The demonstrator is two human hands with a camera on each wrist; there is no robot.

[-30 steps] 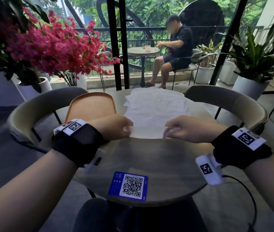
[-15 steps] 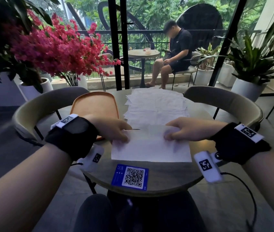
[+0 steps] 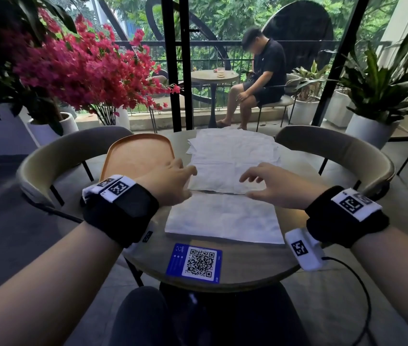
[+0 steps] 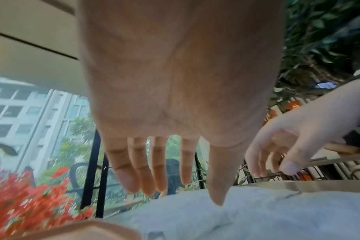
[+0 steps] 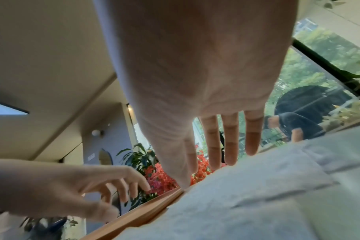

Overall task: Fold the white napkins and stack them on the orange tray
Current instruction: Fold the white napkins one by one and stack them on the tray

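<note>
napkin (image 3: 225, 221) lying on tabletop (image 3: 248, 268) nearest | pile (image 3: 233, 156) sitting behind it | tray (image 3: 138, 156) lying left of pile

Hands (image 3: 173, 182) (image 3: 270, 188) — over napkins (image 3: 225, 221)

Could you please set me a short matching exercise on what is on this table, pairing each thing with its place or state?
Things:
1. tray
2. near napkin
3. napkin pile
4. QR card

Places or states:
a. at the table's near edge, blue with a white square
b. at the far left, orange, nothing on it
c. flat and alone, between the card and the pile
d. at the far middle, spread out, under both open hands

Pairs: 1-b, 2-c, 3-d, 4-a
</note>
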